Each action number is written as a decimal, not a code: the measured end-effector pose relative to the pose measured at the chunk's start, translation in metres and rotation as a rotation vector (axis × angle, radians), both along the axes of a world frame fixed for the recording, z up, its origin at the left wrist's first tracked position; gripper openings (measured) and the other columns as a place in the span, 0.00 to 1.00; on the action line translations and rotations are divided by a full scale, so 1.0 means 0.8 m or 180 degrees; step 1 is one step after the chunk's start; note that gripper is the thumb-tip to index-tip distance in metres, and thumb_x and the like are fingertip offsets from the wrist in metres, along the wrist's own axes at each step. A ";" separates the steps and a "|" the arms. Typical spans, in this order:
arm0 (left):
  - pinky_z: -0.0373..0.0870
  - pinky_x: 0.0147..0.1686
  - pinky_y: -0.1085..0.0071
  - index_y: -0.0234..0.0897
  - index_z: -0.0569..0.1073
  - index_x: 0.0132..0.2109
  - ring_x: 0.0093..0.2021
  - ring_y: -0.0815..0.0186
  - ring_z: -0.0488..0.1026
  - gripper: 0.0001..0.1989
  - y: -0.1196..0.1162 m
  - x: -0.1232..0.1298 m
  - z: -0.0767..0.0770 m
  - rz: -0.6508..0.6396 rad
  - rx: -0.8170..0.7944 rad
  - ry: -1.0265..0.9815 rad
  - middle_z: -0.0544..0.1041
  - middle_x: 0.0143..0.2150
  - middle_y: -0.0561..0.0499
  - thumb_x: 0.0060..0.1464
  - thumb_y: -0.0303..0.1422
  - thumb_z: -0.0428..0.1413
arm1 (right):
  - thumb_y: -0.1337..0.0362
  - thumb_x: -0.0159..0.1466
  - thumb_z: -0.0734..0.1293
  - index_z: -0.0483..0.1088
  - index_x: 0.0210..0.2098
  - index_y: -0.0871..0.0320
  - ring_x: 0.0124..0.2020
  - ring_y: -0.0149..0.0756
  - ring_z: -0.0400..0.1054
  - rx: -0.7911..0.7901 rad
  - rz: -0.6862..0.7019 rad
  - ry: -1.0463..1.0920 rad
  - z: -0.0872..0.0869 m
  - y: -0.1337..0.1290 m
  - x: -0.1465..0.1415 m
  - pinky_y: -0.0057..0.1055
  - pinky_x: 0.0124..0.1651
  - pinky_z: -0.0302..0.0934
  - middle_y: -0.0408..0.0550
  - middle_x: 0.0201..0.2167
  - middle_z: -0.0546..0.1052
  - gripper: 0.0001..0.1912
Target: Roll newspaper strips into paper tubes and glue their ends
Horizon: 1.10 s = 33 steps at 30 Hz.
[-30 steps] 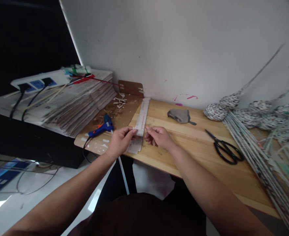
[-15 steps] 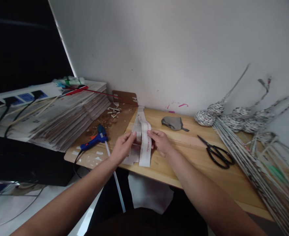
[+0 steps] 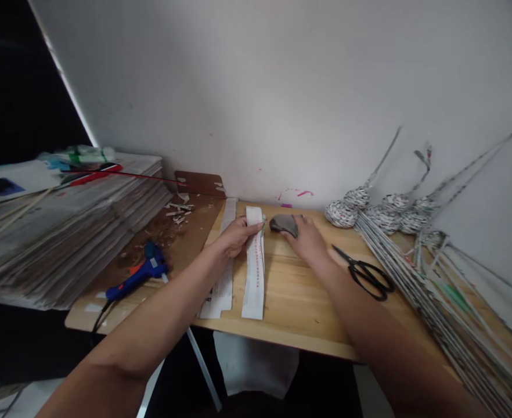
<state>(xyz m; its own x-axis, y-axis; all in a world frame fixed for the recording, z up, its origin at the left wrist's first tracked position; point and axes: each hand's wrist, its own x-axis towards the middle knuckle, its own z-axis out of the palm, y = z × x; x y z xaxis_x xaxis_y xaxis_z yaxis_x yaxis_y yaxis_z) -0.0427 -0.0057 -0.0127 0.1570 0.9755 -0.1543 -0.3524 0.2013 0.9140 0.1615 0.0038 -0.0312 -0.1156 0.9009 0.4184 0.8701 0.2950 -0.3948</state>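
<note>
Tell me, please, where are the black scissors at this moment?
In the head view, the black scissors lie on the right side of the wooden table, between the right forearm and the bundle of long paper sticks.

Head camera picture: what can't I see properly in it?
In the head view:
- Left hand: some fingers hidden behind the paper strip.
- Strip's small print: too small, blurred.
- Power strip: cut off by the left edge.
- Grey thing: right end covered by the right hand.

Bare on left hand (image 3: 240, 233), right hand (image 3: 307, 237) and both arms (image 3: 164, 307), up to the elbows. Clad in near-black clothing (image 3: 325, 380) over the legs.
</note>
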 end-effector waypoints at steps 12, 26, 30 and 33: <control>0.71 0.32 0.70 0.36 0.72 0.44 0.29 0.65 0.76 0.20 -0.008 0.009 0.006 -0.0461 0.0295 0.0187 0.81 0.34 0.48 0.44 0.34 0.66 | 0.58 0.61 0.66 0.72 0.30 0.57 0.30 0.37 0.66 -0.0103 -0.0010 0.0024 -0.013 0.018 0.013 0.30 0.31 0.52 0.47 0.27 0.75 0.09; 0.70 0.28 0.71 0.37 0.69 0.52 0.26 0.67 0.73 0.28 -0.032 0.029 0.007 -0.0547 0.0481 0.0508 0.80 0.34 0.48 0.44 0.39 0.66 | 0.55 0.65 0.61 0.77 0.41 0.60 0.43 0.44 0.68 -0.0025 0.0679 0.1189 0.021 -0.007 0.009 0.35 0.45 0.60 0.54 0.38 0.77 0.18; 0.69 0.27 0.72 0.37 0.71 0.53 0.25 0.69 0.72 0.29 -0.041 0.035 0.005 -0.0503 0.0457 0.0639 0.79 0.33 0.51 0.43 0.39 0.66 | 0.48 0.57 0.67 0.76 0.28 0.59 0.25 0.31 0.63 -0.1468 0.1535 0.2519 0.018 -0.009 -0.004 0.29 0.32 0.57 0.42 0.23 0.72 0.19; 0.72 0.30 0.69 0.36 0.72 0.52 0.27 0.66 0.74 0.28 -0.046 0.035 0.003 -0.0399 0.0415 0.0684 0.79 0.34 0.48 0.44 0.42 0.66 | 0.51 0.52 0.72 0.74 0.26 0.60 0.24 0.28 0.61 -0.1521 0.1558 0.2996 0.012 -0.011 -0.012 0.26 0.30 0.56 0.39 0.21 0.71 0.16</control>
<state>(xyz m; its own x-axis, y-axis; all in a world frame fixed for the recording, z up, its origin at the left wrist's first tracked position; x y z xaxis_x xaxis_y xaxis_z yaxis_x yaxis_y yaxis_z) -0.0151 -0.0426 -0.0101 0.2549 0.9643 -0.0717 -0.1276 0.1070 0.9860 0.1517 -0.0050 -0.0219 -0.3192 0.9351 0.1538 0.0081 0.1650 -0.9863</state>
